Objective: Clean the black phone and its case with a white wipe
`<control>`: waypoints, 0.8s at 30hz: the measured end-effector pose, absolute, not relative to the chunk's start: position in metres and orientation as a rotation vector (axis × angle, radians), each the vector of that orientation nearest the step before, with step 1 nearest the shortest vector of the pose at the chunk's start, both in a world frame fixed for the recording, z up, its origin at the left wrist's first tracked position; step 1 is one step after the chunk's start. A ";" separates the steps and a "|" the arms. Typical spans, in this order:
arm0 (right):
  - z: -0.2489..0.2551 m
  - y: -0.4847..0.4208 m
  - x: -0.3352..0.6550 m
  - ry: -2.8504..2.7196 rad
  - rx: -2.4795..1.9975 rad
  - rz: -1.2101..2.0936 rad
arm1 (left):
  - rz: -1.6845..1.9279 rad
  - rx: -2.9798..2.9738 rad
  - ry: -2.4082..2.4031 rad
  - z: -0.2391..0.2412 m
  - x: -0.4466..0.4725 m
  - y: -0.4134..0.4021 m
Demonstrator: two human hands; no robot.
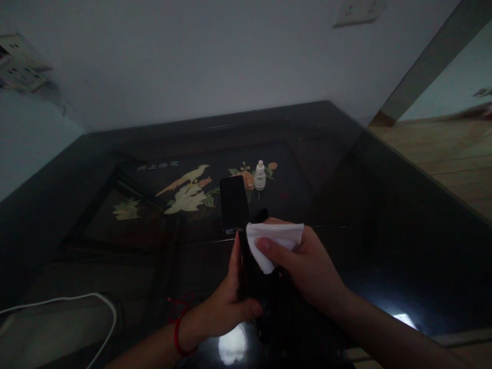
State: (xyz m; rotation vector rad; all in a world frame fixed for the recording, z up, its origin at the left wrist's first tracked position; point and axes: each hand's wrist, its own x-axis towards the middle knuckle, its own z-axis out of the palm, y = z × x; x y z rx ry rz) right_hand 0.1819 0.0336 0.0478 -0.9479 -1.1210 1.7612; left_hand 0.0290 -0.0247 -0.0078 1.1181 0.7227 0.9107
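Observation:
My left hand, with a red cord bracelet on the wrist, is closed around the side of a black object. The object is too dark against the table for me to tell its kind. In my right hand a folded white cloth is pinched under the thumb and lies against the upper part of the black object. Just beyond both hands a black smartphone rests flat, its screen dark. A small clear dropper bottle with a white cap stands upright behind the phone, to its right.
The glossy black table has an inlaid bird and flowers. A white cable curves across the near left. Behind is a pale wall with sockets. Wooden floor shows on the right.

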 end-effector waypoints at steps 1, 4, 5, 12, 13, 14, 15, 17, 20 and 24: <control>0.050 0.034 0.183 -1.191 -0.935 1.730 | 0.920 1.125 0.715 -0.009 0.028 -0.025; 0.054 0.036 0.183 -1.360 -0.885 1.678 | 0.971 1.127 0.718 -0.014 0.026 -0.026; 0.054 0.036 0.183 -1.399 -0.878 1.684 | 0.993 1.114 0.739 -0.015 0.024 -0.026; 0.047 0.034 0.184 -1.706 -0.938 1.928 | 1.240 0.913 0.800 -0.015 0.016 -0.016; 0.048 0.033 0.184 -1.777 -0.928 1.955 | 1.256 0.889 0.791 -0.013 0.016 -0.014; 0.048 0.033 0.185 -1.852 -0.906 1.973 | 1.277 0.872 0.785 -0.011 0.016 -0.012; 0.049 0.033 0.185 -1.922 -0.876 1.983 | 1.294 0.862 0.786 -0.009 0.017 -0.011; 0.051 0.032 0.186 -2.032 -0.796 1.979 | 1.307 0.852 0.793 -0.006 0.019 -0.010; 0.053 0.034 0.188 -2.145 -0.650 1.873 | 1.279 0.828 0.794 -0.002 0.020 -0.011; 0.055 0.040 0.193 -2.346 -0.542 1.661 | 1.185 0.754 0.783 -0.001 0.018 -0.011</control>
